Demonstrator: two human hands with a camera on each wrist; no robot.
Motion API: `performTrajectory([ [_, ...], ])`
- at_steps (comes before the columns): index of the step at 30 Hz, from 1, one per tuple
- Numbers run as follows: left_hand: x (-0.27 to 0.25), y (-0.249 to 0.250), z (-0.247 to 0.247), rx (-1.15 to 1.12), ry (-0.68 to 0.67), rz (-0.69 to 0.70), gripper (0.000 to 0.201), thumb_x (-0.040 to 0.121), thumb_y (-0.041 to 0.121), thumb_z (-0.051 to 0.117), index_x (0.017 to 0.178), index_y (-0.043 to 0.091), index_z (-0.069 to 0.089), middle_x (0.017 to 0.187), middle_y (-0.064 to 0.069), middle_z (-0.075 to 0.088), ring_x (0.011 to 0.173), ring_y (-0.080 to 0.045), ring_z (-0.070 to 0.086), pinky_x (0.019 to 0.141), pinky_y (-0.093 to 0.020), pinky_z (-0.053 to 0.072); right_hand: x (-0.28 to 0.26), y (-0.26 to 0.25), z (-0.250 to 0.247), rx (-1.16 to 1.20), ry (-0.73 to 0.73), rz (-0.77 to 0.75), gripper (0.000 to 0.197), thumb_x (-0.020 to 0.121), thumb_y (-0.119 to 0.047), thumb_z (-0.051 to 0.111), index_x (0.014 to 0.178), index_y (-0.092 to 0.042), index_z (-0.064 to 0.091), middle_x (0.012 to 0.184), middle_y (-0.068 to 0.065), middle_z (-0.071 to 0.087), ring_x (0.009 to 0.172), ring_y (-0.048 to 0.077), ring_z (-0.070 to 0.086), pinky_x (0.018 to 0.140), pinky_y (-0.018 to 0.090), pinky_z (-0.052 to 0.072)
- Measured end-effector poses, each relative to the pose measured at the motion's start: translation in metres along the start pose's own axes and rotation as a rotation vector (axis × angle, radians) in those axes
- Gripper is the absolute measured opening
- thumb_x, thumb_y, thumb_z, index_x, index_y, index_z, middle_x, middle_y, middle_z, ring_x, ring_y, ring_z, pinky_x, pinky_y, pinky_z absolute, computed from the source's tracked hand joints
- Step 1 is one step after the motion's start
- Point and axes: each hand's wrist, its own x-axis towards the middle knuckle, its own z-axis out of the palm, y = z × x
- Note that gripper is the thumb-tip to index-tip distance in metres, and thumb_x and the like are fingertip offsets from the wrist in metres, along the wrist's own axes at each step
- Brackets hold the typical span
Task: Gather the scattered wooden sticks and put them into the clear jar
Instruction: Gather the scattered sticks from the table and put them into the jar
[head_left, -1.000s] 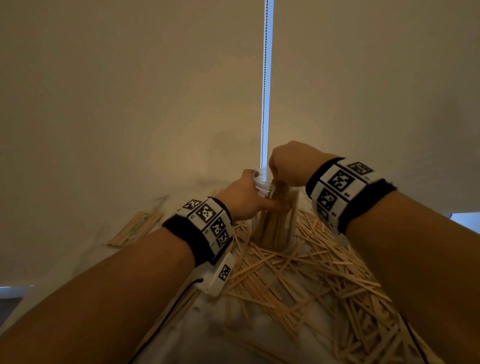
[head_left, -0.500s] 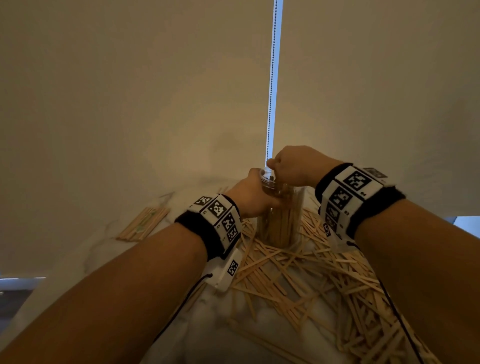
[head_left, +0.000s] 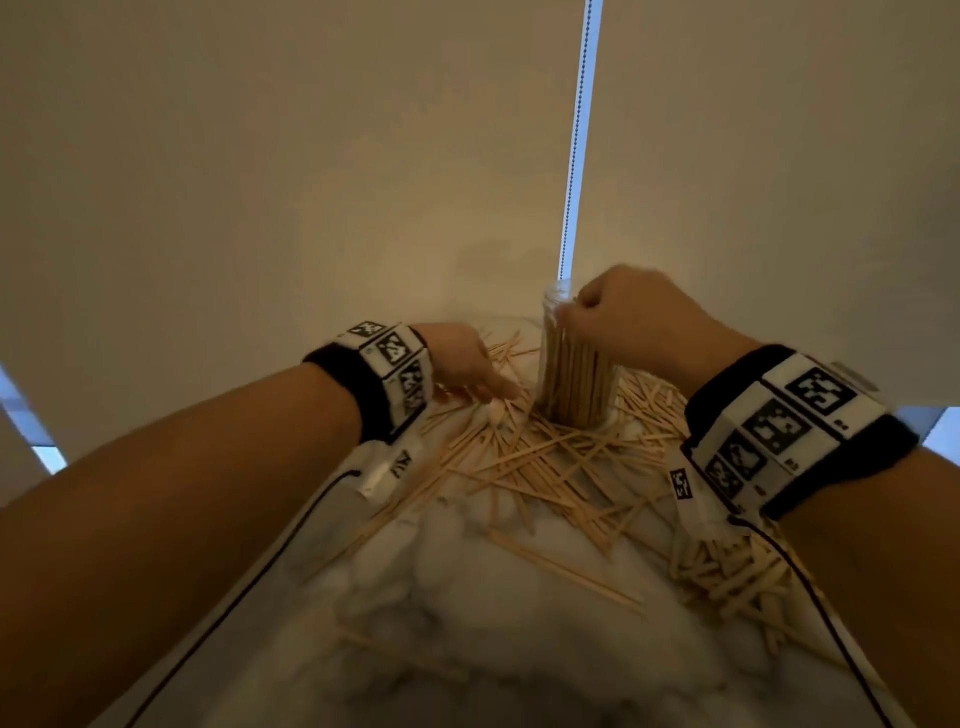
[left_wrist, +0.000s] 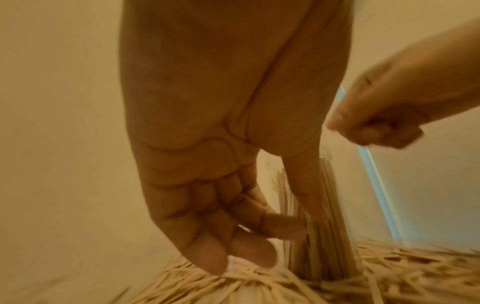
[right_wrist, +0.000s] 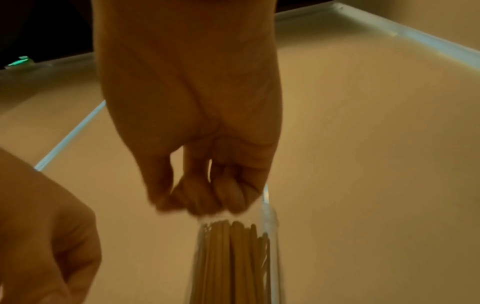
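Note:
A clear jar (head_left: 571, 374) stands upright on the table, packed with wooden sticks standing on end. Loose sticks (head_left: 545, 457) lie scattered all round its base. My right hand (head_left: 618, 317) hovers at the jar's mouth. In the right wrist view its fingers (right_wrist: 205, 197) are curled together just above the stick tops in the jar (right_wrist: 233, 257), with nothing visible in them. My left hand (head_left: 467, 369) is low, to the left of the jar. Its loosely bent fingertips (left_wrist: 249, 259) touch the loose sticks on the table beside the jar (left_wrist: 330, 236).
The table top (head_left: 519, 623) is white marble, bare nearer me. A thick heap of sticks (head_left: 727, 577) lies under my right forearm. Pale blinds rise close behind the jar, with a bead chain (head_left: 576, 156) hanging in the bright gap.
My left hand has let go of the jar's side and dropped down and left onto the loose sticks. My right hand stays at the jar's mouth.

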Motion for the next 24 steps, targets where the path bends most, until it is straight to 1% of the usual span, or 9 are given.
performTrajectory([
  [2,-0.015,-0.023,-0.003,0.037,0.018,-0.037,0.047,0.080,0.053,0.079,0.098,0.010,0.074,0.085,0.000,0.073,0.074,-0.013,0.064,0.075,-0.028,0.057,-0.014,-0.002,0.018,-0.093,-0.248,0.040,0.035,0.094,-0.046,0.054,0.089,-0.014,0.066,0.086,0.006,0.063,0.083,0.022,0.058,0.068,0.025,0.048],
  [4,-0.031,-0.040,-0.001,0.098,0.028,-0.099,0.054,0.076,0.058,0.079,0.100,0.011,0.072,0.089,0.001,0.071,0.079,-0.014,0.064,0.080,-0.031,0.059,-0.027,-0.004,0.035,-0.241,-0.463,0.086,0.055,0.091,-0.063,0.052,0.108,-0.013,0.069,0.099,0.006,0.066,0.092,0.024,0.062,0.083,0.034,0.053],
  [7,-0.046,-0.059,0.011,0.261,-0.082,-0.190,0.078,0.066,0.075,0.074,0.099,0.005,0.070,0.095,-0.008,0.073,0.081,-0.019,0.066,0.083,-0.035,0.061,-0.045,-0.012,0.048,-0.412,-0.668,0.164,0.079,0.084,-0.081,0.042,0.101,-0.008,0.066,0.097,0.004,0.065,0.092,0.022,0.060,0.085,0.035,0.051],
  [9,-0.052,-0.065,0.024,0.318,-0.166,-0.203,0.082,0.065,0.078,0.072,0.093,0.001,0.073,0.084,-0.008,0.073,0.071,-0.019,0.066,0.069,-0.031,0.060,-0.054,-0.016,0.055,-0.436,-0.742,0.182,0.081,0.078,-0.086,0.043,0.095,-0.010,0.065,0.094,0.005,0.064,0.087,0.022,0.059,0.080,0.034,0.048],
  [11,-0.054,-0.065,0.036,0.368,-0.142,-0.157,0.070,0.075,0.070,0.071,0.088,0.001,0.075,0.069,-0.003,0.070,0.058,-0.014,0.059,0.055,-0.026,0.048,-0.060,-0.020,0.061,-0.419,-0.743,0.164,0.080,0.076,-0.084,0.051,0.102,-0.011,0.069,0.100,0.005,0.067,0.088,0.022,0.059,0.078,0.034,0.048],
  [14,-0.053,-0.054,0.045,0.399,-0.050,-0.067,0.046,0.091,0.045,0.069,0.087,-0.001,0.072,0.063,0.000,0.063,0.059,-0.015,0.055,0.064,-0.029,0.049,-0.062,-0.025,0.066,-0.329,-0.692,0.132,0.064,0.083,-0.067,0.062,0.110,-0.010,0.069,0.105,0.005,0.067,0.092,0.022,0.061,0.078,0.032,0.050],
  [16,-0.053,-0.047,0.047,0.414,-0.051,-0.048,0.032,0.093,0.032,0.068,0.086,0.001,0.067,0.065,-0.001,0.059,0.060,-0.015,0.053,0.063,-0.031,0.048,-0.062,-0.030,0.065,-0.288,-0.673,0.107,0.047,0.086,-0.053,0.068,0.100,-0.009,0.068,0.090,0.003,0.064,0.078,0.019,0.059,0.065,0.027,0.048],
  [19,-0.052,-0.038,0.050,0.429,-0.058,-0.066,0.026,0.091,0.032,0.072,0.091,0.007,0.072,0.070,-0.001,0.058,0.069,-0.017,0.054,0.065,-0.030,0.045,-0.062,-0.036,0.067,-0.318,-0.641,0.070,0.030,0.088,-0.038,0.070,0.081,-0.010,0.061,0.070,0.000,0.053,0.060,0.013,0.049,0.048,0.023,0.039],
  [24,-0.058,-0.025,0.053,0.505,-0.043,-0.107,0.037,0.092,0.034,0.070,0.109,0.001,0.071,0.066,0.000,0.050,0.068,-0.018,0.053,0.069,-0.028,0.044,-0.061,-0.044,0.069,-0.380,-0.678,0.060,0.021,0.091,-0.030,0.068,0.093,-0.010,0.062,0.072,0.002,0.049,0.071,0.019,0.052,0.066,0.029,0.045],
])
